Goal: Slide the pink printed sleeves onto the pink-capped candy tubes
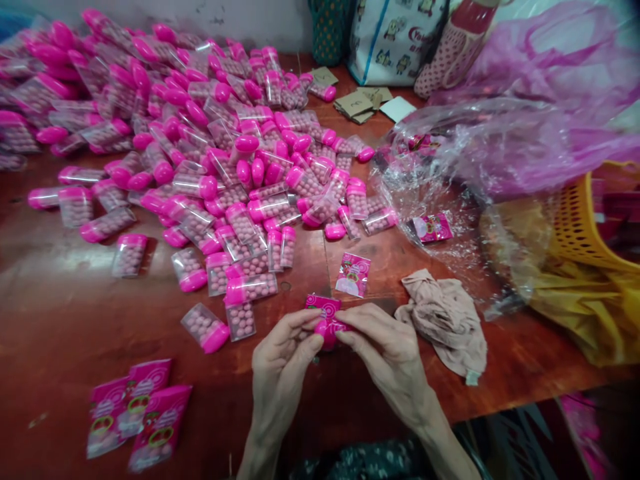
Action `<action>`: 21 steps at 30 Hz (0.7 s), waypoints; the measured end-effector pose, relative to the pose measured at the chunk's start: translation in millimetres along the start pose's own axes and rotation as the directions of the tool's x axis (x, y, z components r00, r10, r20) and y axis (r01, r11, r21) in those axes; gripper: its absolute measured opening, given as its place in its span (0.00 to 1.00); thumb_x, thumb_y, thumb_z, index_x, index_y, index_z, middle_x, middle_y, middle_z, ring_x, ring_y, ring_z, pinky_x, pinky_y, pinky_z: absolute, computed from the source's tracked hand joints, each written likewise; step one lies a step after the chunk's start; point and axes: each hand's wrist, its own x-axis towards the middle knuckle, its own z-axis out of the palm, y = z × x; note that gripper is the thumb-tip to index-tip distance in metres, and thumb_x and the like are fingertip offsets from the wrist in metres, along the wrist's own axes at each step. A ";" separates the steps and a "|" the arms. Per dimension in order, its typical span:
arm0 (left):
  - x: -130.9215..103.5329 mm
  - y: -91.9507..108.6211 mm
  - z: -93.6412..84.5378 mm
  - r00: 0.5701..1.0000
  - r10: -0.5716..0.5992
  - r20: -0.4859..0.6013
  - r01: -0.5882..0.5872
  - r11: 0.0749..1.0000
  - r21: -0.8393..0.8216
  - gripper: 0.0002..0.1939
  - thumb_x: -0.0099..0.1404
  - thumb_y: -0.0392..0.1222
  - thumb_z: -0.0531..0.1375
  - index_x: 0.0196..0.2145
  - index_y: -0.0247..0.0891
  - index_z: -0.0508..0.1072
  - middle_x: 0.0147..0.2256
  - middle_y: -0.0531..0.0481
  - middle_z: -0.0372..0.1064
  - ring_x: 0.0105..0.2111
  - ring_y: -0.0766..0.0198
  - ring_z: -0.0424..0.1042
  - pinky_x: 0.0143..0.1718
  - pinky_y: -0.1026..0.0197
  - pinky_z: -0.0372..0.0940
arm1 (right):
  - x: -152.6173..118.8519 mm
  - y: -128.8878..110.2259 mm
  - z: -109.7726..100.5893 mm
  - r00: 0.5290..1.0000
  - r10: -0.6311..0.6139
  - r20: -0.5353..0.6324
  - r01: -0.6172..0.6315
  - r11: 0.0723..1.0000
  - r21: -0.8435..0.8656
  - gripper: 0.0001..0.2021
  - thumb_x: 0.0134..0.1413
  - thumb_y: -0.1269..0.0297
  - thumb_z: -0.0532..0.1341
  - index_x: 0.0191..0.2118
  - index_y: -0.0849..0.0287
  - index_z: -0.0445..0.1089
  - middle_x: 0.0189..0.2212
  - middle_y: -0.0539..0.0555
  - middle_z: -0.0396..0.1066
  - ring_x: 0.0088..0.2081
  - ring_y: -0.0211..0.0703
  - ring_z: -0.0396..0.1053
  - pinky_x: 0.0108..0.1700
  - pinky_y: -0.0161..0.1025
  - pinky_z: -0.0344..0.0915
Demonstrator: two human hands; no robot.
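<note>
My left hand [287, 357] and my right hand [385, 357] meet over the front of the table. Between them is a small pink printed sleeve [324, 304], pinched at its sides by fingers and thumbs. A glossy pink cap [327, 332] shows at the sleeve's near end, partly covered by my thumbs. How far a container sits inside it, I cannot tell. Just beyond lies a flat printed sleeve [353, 275]. To the left is a clear container of pink candy balls [203, 325] with a pink cap. Three filled, printed packs [160, 427] lie at the lower left.
A large heap of pink-capped candy containers [235, 153] covers the back left of the wooden table [45, 320]. A crumpled cloth [445, 320] lies right of my hands. Beyond it are clear plastic [445, 180], a yellow basket [575, 220], and cardboard pieces [357, 103].
</note>
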 end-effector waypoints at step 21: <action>-5.1 -8.4 5.8 0.998 -0.040 -0.055 0.042 0.998 0.037 0.09 0.59 0.35 0.61 0.38 0.41 0.76 0.30 0.54 0.74 0.30 0.69 0.71 0.32 0.72 0.65 | -6.9 16.3 -2.0 0.953 0.063 -0.297 -0.118 0.978 -0.169 0.07 0.61 0.71 0.52 0.33 0.58 0.64 0.31 0.52 0.65 0.34 0.41 0.63 0.37 0.39 0.61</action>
